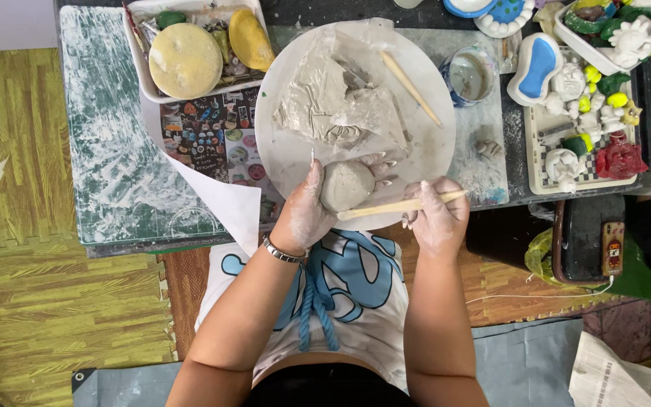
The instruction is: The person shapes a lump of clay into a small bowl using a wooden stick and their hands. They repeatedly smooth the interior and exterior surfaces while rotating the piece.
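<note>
My left hand [307, 215] cups a grey lump of clay [345, 185] over the near rim of a round white board [423, 147]. My right hand [437, 215] grips a wooden modelling stick [401, 205], its tip touching the lump's lower right side. Both hands are smeared with clay. On the board lies a crumpled clear plastic sheet over more grey clay [340, 105], with a second wooden stick [411, 88] beside it.
A white tray [142, 75] with yellow sponges sits at the back left on a green cutting mat [107, 151]. A cup of murky water [467, 75] stands right of the board. Painted clay figures [589, 113] fill trays at the right. A phone [612, 247] lies on a black box.
</note>
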